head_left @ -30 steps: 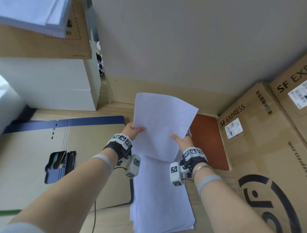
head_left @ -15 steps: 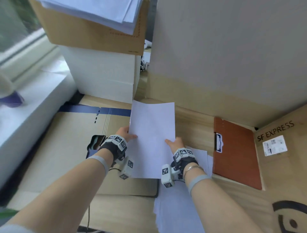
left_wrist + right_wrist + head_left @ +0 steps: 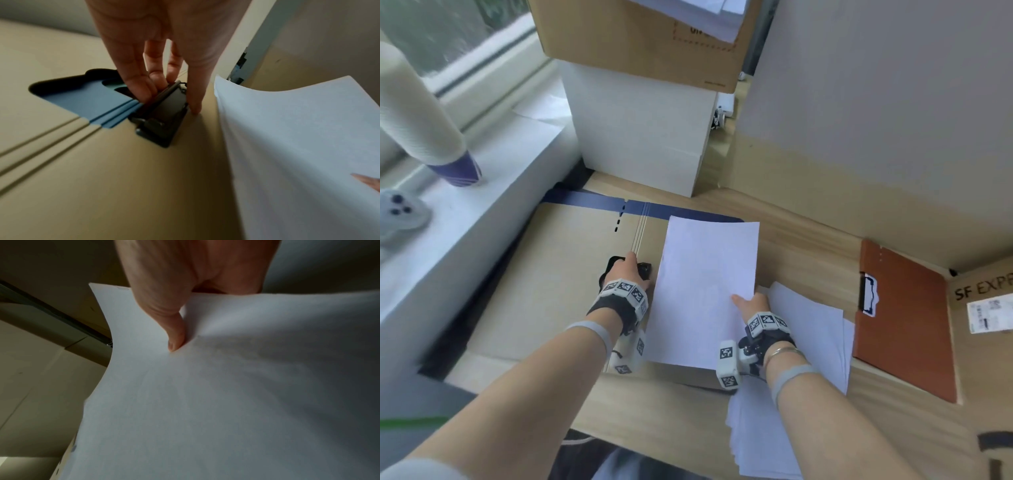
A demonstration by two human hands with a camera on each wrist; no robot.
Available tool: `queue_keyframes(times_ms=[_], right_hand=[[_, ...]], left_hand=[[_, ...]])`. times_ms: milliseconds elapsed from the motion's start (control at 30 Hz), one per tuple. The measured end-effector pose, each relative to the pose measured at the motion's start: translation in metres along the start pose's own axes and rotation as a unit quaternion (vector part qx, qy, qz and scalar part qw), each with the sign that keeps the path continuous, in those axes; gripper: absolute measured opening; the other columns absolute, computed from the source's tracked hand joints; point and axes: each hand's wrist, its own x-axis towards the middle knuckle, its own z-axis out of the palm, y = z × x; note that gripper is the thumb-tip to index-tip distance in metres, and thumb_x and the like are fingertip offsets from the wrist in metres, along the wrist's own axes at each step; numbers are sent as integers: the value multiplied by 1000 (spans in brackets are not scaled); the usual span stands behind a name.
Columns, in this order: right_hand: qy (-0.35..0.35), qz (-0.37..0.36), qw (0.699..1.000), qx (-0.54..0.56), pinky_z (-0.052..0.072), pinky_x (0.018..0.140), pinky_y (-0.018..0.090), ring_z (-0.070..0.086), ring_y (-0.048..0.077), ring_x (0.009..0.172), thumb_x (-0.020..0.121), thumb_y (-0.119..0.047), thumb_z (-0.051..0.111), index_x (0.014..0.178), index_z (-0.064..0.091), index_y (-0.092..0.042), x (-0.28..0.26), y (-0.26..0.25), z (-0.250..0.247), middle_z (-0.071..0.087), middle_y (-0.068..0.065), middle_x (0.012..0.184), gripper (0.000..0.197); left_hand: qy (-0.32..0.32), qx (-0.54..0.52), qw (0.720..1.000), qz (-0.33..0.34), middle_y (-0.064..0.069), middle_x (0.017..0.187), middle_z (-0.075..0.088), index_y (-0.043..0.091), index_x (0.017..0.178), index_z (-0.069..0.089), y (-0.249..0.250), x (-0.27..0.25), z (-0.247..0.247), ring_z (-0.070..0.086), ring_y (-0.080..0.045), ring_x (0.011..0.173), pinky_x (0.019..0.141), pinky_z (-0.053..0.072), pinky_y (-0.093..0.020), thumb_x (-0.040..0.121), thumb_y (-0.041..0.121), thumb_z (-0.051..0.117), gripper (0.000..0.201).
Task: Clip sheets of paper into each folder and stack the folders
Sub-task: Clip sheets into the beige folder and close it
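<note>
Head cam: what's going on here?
A person is filing paper into an open tan folder on the desk. The left hand grips the folder's black clip, fingers on its lever. The right hand pinches a white sheet by its right edge, holding it over the folder beside the clip, not yet under it. More loose paper and a brown clipboard lie to the right.

I see the open folder (image 3: 544, 294) flat on the desk (image 3: 808, 246), its clip (image 3: 643, 270) under my left hand (image 3: 625, 274). Sheet (image 3: 705, 294) in my right hand (image 3: 751, 303) hangs over the folder's right half, just right of the clip. Paper stack (image 3: 811, 329) lies right of that (partly under my arm), closed folder (image 3: 904, 318) further right. Boxes (image 3: 643, 130) stand behind.
</note>
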Motion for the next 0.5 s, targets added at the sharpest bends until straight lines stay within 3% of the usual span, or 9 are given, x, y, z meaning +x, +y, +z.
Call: queue_keyframes(times_ms=[100, 233, 500], right_hand=[[-10, 7, 1000, 0, 43, 84, 30, 59, 33, 112, 88, -21, 59, 120, 54, 5, 0, 4, 6, 60, 20, 123, 42], [-5, 9, 1000, 10, 43, 94, 32, 55, 32, 118, 87, -19, 61, 124, 50, 6, -2, 4, 13, 57, 19, 129, 46], [-6, 3, 1000, 10, 43, 96, 34, 56, 32, 118, 87, -16, 61, 123, 51, 6, -5, -3, 17, 57, 19, 129, 44]], left_hand=[[-1, 20, 1000, -2, -16, 113, 58, 6, 118, 47, 1, 1, -2, 62, -35, 99, 76, 49, -37, 84, 25, 61, 42], [-17, 66, 998, 13, -17, 109, 61, 3, 113, 48, 1, 4, -5, 61, -34, 97, 78, 51, -39, 83, 24, 60, 39], [-39, 74, 995, 51, -19, 113, 64, -1, 111, 56, -3, 10, -17, 61, -34, 104, 84, 50, -36, 87, 20, 56, 32]])
